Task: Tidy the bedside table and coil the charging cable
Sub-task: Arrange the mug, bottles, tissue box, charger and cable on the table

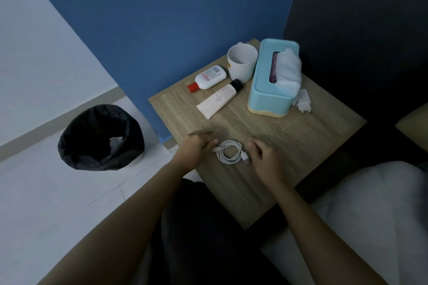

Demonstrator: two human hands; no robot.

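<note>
A white charging cable (228, 152) lies coiled in a small loop on the wooden bedside table (289, 136), near its front edge. My left hand (196, 149) rests just left of the coil, fingers spread, its fingertips at one cable end. My right hand (266, 157) sits just right of the coil with curled fingers, next to the USB plug (246, 157). Neither hand clearly grips the cable. A white plug adapter (304, 100) lies at the back right, beside the tissue box.
At the back of the table stand a light blue tissue box (266, 97), a white mug (242, 62), a white bottle with a red cap (207, 80) and a cream tube (220, 98). A black-lined bin (100, 137) stands on the floor to the left. Bedding (370, 203) lies at the right.
</note>
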